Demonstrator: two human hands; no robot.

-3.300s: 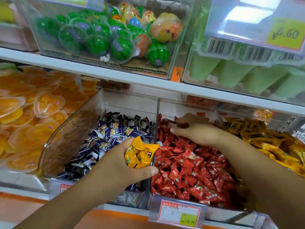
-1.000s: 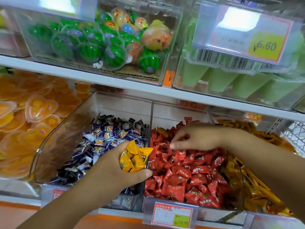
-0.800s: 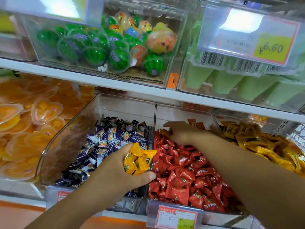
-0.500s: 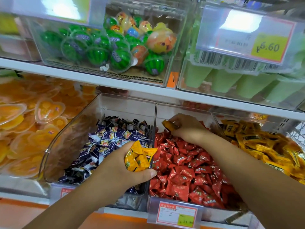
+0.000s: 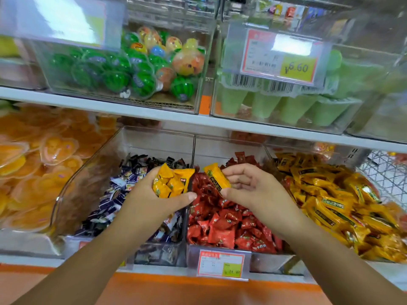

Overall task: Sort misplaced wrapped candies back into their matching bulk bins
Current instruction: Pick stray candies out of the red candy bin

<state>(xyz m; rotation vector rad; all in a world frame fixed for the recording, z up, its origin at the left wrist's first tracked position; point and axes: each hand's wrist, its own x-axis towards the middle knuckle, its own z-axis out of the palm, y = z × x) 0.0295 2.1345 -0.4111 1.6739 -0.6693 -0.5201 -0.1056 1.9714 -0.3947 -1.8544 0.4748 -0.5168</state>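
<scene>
Pinching one yellow wrapped candy (image 5: 217, 176) between thumb and fingers (image 5: 231, 171) of the right hand (image 5: 253, 190), just above the red candies (image 5: 224, 230). Left hand (image 5: 152, 203) curled round a bunch of yellow candies (image 5: 170, 182), held over the divider between two bins, close beside the pinched one.

Probably mid-sort: strays apparently gathered up, none of those in hand dropped yet into the matching yellow bin (image 5: 267, 151), heaped with like-wrapped candies (image 5: 330, 201), to the right. Cannot tell whether more strays hide in the red bin (image 5: 226, 146).

Left of the divider, a clear bin (image 5: 92, 179) of dark blue-and-white candies (image 5: 114, 199). Further left, orange heart-shaped jelly cups (image 5: 50, 150). On the shelf above, watermelon-patterned jelly balls (image 5: 141, 82) and green cups (image 5: 286, 108) in clear boxes.
</scene>
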